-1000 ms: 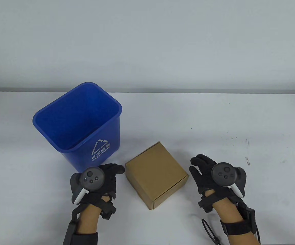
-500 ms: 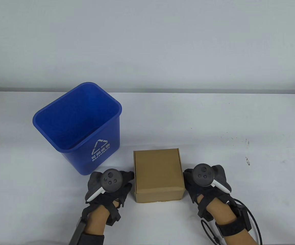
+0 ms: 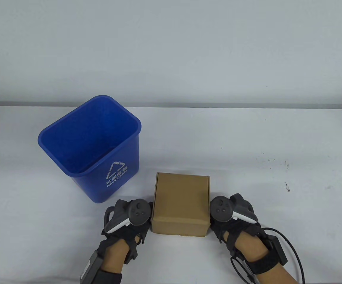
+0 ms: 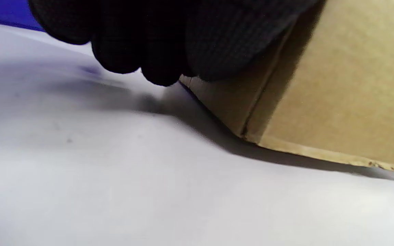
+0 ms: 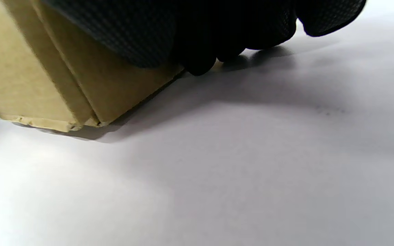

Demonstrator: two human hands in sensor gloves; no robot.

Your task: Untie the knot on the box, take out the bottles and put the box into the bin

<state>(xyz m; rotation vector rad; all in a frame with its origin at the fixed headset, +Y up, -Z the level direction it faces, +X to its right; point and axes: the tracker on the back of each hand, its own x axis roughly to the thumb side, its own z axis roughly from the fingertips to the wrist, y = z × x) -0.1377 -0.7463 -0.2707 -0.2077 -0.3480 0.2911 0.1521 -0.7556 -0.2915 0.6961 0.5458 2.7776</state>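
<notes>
The cardboard box [image 3: 182, 203] sits closed on the table [image 3: 277, 142], square to the near edge and just in front and to the right of the blue bin [image 3: 91, 148], which stands open. No string or knot shows on any face the cameras catch, and no bottles are out. The left hand [image 3: 129, 214] is pressed against the box's left side and the right hand [image 3: 227, 211] against its right side, each low near the front corners; the wrist views show gloved fingers laid on the cardboard, but whether they are curled into a grip or lie flat I cannot tell. The step looks like steadying or squaring the box before opening it. To do it well, press evenly from both sides so the box doesn't twist, keep it flat on the table, then find the front flap seam.
</notes>
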